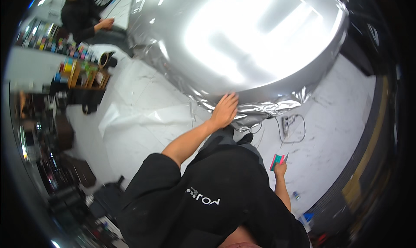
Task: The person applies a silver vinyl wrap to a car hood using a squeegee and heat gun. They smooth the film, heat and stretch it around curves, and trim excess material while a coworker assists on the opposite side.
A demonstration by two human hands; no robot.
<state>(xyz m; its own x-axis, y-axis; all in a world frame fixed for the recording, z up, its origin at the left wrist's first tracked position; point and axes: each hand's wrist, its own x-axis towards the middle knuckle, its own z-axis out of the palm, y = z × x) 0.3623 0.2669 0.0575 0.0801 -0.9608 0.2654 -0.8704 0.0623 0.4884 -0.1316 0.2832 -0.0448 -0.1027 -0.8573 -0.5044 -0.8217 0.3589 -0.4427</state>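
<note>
Glossy silver film covers a car's hood, and its loose, crumpled edge hangs down at the near side. My left hand lies on the film at the near edge of the hood, fingers stretched out and pointing away from me. Low at my right side, my right hand is closed on a squeegee, teal with pink edges. A thin dark pointed piece sticks out beside that hand; I cannot make out what it is.
A power strip with a looped cable lies on the white floor to the right. Clear sheeting is spread at left. A co-worker in black stands at far left, near a wooden shelf. A small can lies at lower right.
</note>
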